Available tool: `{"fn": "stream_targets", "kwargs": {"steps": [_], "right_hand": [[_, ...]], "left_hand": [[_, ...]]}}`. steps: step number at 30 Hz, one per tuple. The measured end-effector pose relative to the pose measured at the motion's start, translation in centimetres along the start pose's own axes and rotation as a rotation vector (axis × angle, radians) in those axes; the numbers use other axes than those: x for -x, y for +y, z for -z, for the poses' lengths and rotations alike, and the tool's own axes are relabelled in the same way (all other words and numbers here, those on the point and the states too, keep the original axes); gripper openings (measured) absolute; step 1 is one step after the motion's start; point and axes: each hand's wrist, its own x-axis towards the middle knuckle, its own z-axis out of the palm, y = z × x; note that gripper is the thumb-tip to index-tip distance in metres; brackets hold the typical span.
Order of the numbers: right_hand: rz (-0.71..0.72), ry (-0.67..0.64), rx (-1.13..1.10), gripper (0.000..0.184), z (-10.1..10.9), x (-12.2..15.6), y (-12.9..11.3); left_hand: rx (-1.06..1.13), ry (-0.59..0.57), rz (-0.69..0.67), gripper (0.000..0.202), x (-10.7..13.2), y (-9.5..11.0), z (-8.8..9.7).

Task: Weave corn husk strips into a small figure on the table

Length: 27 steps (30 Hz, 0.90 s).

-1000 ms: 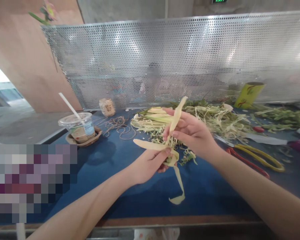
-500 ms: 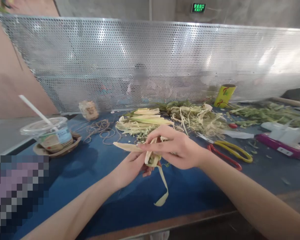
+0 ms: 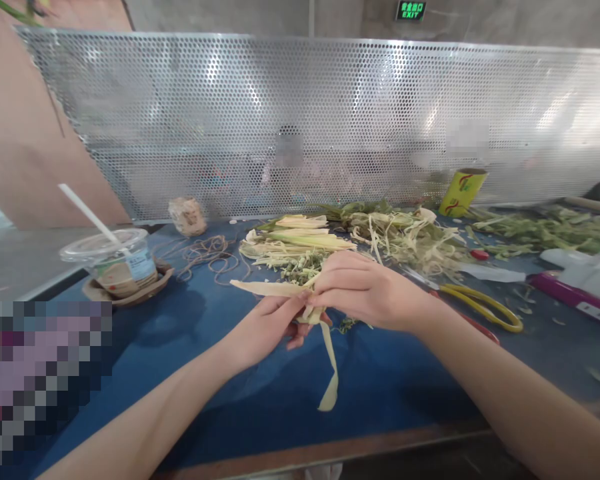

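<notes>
My left hand (image 3: 270, 327) is closed on a small bundle of folded, pale leaf strips (image 3: 311, 313) that look like corn husk. Thumb and fingers of my right hand (image 3: 373, 293) pinch the top of the same bundle, and its back hides part of it. One flat strip end (image 3: 263, 287) sticks out to the left above my left hand. Another strip (image 3: 331, 373) dangles below, over the blue tabletop (image 3: 380, 393). Just behind my hands lie small green sprigs (image 3: 303, 268) and a pile of pale yellow strips (image 3: 305, 233).
Scissors with yellow and red handles (image 3: 483, 307) lie to the right, near a purple box (image 3: 575, 297). A lidded cup with a straw (image 3: 123, 263) stands left, beside tangled twine (image 3: 207, 257). Shredded leaves (image 3: 410, 233), a yellow can (image 3: 463, 192) and a perforated metal screen (image 3: 280, 87) are behind.
My right fingers have drawn in from lying across the bundle to pinching it, and they cover its opening. The whole view has shifted slightly, so things sit further right.
</notes>
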Motion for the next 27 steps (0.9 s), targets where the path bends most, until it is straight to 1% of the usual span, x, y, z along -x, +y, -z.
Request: {"fn": "stream_targets", "kwargs": {"steps": [5, 8, 12, 15, 17, 19, 20, 22, 25, 27], "right_hand": [[-0.008, 0.004, -0.037, 0.015, -0.2, 0.1, 0.0], [0.01, 0.01, -0.083, 0.015, -0.5, 0.2, -0.1], [0.017, 0.003, -0.086, 0.017, -0.8, 0.2, -0.3], [0.009, -0.008, -0.08, 0.017, -1.1, -0.1, -0.6], [0.013, -0.021, -0.054, 0.017, -1.3, -0.3, -0.9], [0.004, -0.045, -0.017, 0.018, -1.3, -0.4, -1.1], [0.002, -0.052, -0.006, 0.018, -1.3, -0.4, -1.2], [-0.025, -0.044, 0.006, 0.015, -1.4, -0.3, -1.3], [-0.062, -0.022, 0.059, 0.02, -1.7, -0.1, -1.3], [-0.064, -0.01, 0.142, 0.018, -2.1, 0.0, -1.4]], "left_hand": [[-0.067, -0.001, -0.021, 0.041, 0.2, 0.0, 0.1], [-0.102, 0.038, -0.009, 0.041, 0.2, 0.4, -0.1], [-0.191, 0.081, 0.024, 0.04, 0.3, 0.7, -0.2], [-0.331, 0.13, 0.01, 0.036, 0.3, 0.5, 0.1], [-0.461, 0.171, -0.038, 0.035, 0.4, 0.4, 0.3], [-0.527, 0.184, -0.08, 0.035, 0.4, 0.4, 0.4], [-0.513, 0.183, -0.083, 0.035, 0.3, 0.4, 0.4], [-0.371, 0.181, -0.063, 0.034, 0.2, 0.4, 0.4], [0.005, 0.166, -0.037, 0.029, 0.1, 0.5, 0.2], [0.205, 0.135, -0.024, 0.023, 0.1, 0.5, 0.0]]}}
